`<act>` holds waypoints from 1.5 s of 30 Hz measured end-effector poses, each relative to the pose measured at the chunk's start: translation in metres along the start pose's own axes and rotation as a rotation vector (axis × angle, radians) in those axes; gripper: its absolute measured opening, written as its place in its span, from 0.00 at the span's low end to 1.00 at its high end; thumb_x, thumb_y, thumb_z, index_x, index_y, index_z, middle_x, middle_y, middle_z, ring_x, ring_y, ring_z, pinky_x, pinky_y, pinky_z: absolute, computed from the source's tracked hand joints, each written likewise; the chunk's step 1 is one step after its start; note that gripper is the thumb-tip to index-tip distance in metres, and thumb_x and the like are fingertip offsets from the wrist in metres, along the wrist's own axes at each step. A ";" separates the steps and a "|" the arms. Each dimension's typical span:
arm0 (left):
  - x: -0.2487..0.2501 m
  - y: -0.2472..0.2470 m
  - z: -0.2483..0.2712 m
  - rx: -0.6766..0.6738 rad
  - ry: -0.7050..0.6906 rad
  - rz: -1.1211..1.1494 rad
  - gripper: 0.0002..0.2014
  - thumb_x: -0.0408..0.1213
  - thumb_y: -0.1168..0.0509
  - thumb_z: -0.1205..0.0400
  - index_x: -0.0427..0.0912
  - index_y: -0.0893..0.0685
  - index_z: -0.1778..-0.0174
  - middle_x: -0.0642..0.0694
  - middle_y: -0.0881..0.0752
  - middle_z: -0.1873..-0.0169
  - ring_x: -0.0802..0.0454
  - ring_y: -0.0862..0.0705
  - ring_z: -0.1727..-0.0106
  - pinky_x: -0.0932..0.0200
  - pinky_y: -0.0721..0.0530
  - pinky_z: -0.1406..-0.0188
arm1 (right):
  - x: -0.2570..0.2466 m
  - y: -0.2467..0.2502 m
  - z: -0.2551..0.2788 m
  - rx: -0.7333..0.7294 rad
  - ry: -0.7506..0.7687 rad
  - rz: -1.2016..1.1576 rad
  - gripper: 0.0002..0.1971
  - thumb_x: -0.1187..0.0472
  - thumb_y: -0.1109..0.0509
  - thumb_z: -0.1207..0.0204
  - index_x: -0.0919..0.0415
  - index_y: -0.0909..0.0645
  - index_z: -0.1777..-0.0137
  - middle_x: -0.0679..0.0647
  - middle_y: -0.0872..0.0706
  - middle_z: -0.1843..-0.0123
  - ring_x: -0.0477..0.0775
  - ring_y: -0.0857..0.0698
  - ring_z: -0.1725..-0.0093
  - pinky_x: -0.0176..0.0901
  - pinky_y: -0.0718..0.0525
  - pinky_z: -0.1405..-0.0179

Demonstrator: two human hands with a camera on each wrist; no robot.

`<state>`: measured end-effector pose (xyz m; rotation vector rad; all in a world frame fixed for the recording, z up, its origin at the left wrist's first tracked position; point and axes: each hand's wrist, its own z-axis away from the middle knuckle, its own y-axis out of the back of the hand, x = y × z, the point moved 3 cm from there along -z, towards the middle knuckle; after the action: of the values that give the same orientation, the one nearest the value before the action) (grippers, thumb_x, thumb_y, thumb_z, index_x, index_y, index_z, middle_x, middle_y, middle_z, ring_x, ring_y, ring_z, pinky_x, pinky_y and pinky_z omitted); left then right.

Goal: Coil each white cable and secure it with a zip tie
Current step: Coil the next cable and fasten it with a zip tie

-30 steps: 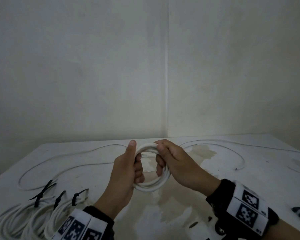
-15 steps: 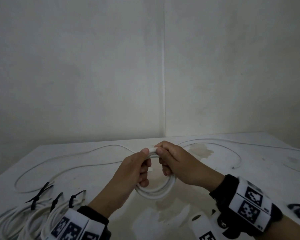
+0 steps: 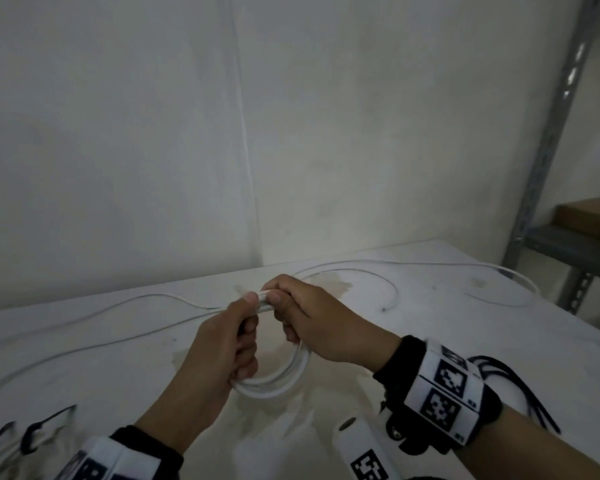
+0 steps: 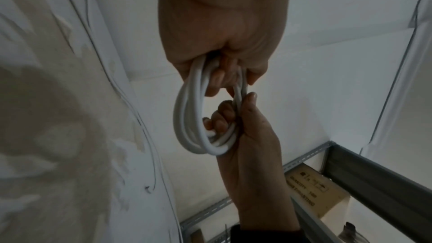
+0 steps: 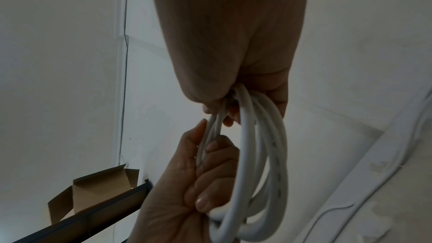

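The far part of the white cable coil (image 3: 278,379) is hidden behind both hands. Left hand (image 3: 222,348) curls its fingers round the coil's left side, thumb on top; right hand (image 3: 312,323) grips the top and right side. Coil held above the stained table (image 3: 430,323); loose cable (image 3: 84,327) trails toward the left edge.

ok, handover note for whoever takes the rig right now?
Left hand: grips the near side of the white coil, held above the table.
Right hand: grips the coil's top, thumb beside the left thumb.
Done: several loops wound; tied coils with black zip ties lie at the near left.
Left: wind in the loose cable trailing over the table, then tie. Spare black ties lie by the right wrist.
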<state>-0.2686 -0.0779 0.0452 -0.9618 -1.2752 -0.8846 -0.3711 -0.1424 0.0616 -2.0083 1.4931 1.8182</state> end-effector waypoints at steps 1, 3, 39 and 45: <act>-0.002 -0.005 -0.001 0.008 -0.004 -0.016 0.20 0.44 0.43 0.17 0.42 0.35 0.74 0.54 0.40 0.86 0.59 0.44 0.87 0.67 0.42 0.89 | 0.003 0.004 0.004 0.011 -0.004 0.005 0.14 0.55 0.48 0.15 0.62 0.25 0.44 0.48 0.26 0.67 0.49 0.24 0.69 0.45 0.24 0.62; -0.008 -0.016 -0.001 0.014 -0.014 -0.039 0.20 0.43 0.42 0.17 0.43 0.34 0.75 0.54 0.40 0.85 0.58 0.43 0.86 0.68 0.42 0.88 | 0.009 0.011 0.014 0.035 -0.029 0.011 0.15 0.55 0.48 0.15 0.63 0.26 0.40 0.53 0.20 0.60 0.50 0.20 0.63 0.46 0.22 0.56; -0.037 -0.068 -0.024 -0.030 0.024 -0.096 0.18 0.43 0.43 0.17 0.43 0.32 0.73 0.56 0.38 0.86 0.59 0.41 0.86 0.66 0.38 0.86 | 0.186 0.154 0.132 0.068 -0.970 0.691 0.17 0.66 0.36 0.25 0.59 0.36 0.72 0.54 0.29 0.70 0.52 0.26 0.69 0.35 0.33 0.76; -0.035 -0.060 -0.023 -0.032 0.015 -0.084 0.18 0.44 0.43 0.17 0.42 0.32 0.72 0.56 0.38 0.85 0.59 0.41 0.86 0.66 0.38 0.86 | 0.166 0.160 0.134 0.211 -0.904 0.664 0.15 0.63 0.35 0.24 0.64 0.33 0.70 0.56 0.25 0.68 0.52 0.27 0.68 0.40 0.33 0.71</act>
<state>-0.3191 -0.1204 0.0149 -0.9303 -1.2998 -0.9779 -0.6010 -0.2468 -0.0247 -0.4148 1.9385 2.1534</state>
